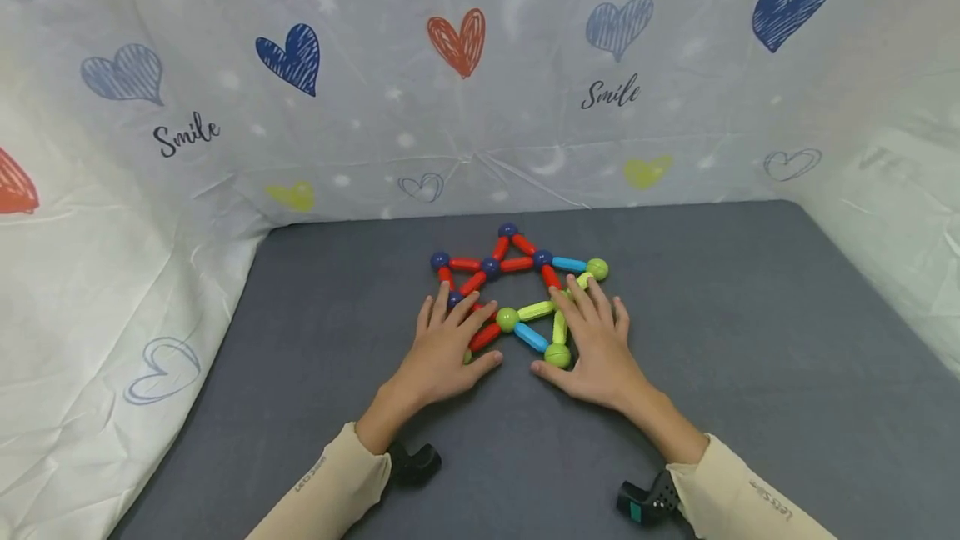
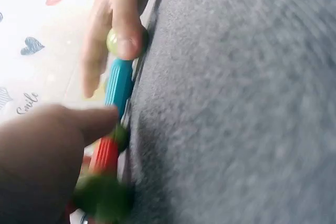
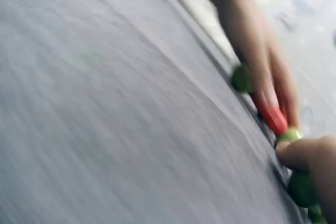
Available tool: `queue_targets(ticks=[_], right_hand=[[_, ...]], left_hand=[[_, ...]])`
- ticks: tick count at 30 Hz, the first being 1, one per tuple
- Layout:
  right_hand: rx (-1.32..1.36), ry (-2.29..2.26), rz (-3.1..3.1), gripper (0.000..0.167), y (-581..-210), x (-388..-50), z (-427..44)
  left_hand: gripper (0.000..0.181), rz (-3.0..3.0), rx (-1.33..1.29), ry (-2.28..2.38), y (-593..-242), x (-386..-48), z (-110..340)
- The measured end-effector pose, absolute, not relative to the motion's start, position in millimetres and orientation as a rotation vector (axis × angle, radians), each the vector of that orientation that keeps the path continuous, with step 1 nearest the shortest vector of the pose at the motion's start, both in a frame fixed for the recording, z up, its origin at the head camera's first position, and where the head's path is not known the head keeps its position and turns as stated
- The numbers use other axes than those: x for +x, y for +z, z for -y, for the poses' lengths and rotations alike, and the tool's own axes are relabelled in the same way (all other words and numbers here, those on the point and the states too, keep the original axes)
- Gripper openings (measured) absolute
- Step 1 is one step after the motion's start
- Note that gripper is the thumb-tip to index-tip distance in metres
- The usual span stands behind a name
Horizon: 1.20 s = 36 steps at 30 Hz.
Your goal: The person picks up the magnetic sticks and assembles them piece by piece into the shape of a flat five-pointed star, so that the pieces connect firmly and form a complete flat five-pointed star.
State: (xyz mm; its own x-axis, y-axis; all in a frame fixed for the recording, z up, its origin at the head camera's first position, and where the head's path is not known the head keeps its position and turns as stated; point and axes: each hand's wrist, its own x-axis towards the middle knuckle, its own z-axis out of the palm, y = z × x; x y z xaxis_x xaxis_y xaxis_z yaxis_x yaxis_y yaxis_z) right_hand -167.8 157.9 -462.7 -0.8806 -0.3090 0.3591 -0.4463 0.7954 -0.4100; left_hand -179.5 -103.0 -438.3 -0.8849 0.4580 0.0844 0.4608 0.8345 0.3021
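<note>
A flat star-like figure of magnetic rods and balls lies on the dark table. Red rods join navy balls across its back and left. Toward the right and front are yellow-green rods, blue rods and green balls. My left hand is spread over the figure's front left corner, covering part of a green ball there. Spread over the front right part is my right hand, its fingers hiding a joint. In the left wrist view, the right thumb lies against a green ball beside a blue rod.
Dark grey cloth covers the table. A white curtain printed with hearts and "Smile" hangs along the back and sides. Black wrist devices sit under both cream sleeves.
</note>
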Motion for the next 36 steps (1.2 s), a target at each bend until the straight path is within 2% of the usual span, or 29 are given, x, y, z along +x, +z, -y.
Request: queue_targets(ticks=[8, 11, 14, 18, 22, 26, 31, 33, 36], right_hand=[[0.257, 0.958, 2.724, 0.091, -467.5, -188.6, -198.0], [0.232, 1.001, 2.692, 0.088, -468.6, -189.8, -201.9], [0.316, 0.997, 2.671, 0.089, -466.6, -189.4, -199.3], [0.531, 0.857, 2.697, 0.084, -462.2, -187.0, -193.0], [0.716, 0.763, 2.684, 0.066, -459.2, -183.8, -188.7], [0.819, 0.789, 2.624, 0.047, -458.1, -184.3, -188.4], [0.887, 0.856, 2.553, 0.032, -458.0, -185.1, -188.4], [0.891, 0.877, 2.551, 0.033, -456.6, -186.5, -187.8], [0.866, 0.868, 2.604, 0.051, -451.2, -191.9, -186.3]], left_hand=[[0.069, 2.939, -1.073, -0.352, -431.1, -164.6, 91.7], [0.067, 2.895, -1.221, -0.378, -429.1, -160.5, 86.1], [0.064, 2.866, -1.242, -0.432, -426.4, -161.8, 87.7], [0.062, 2.918, -1.066, -0.471, -426.9, -170.4, 99.9], [0.06, 3.001, -0.949, -0.522, -430.9, -177.5, 111.3], [0.053, 2.99, -0.963, -0.53, -430.0, -179.7, 113.9], [0.038, 2.94, -0.988, -0.456, -420.7, -177.2, 111.7], [0.033, 2.909, -0.997, -0.456, -416.3, -178.6, 110.7], [0.032, 2.863, -0.976, -0.5, -411.7, -187.0, 108.7]])
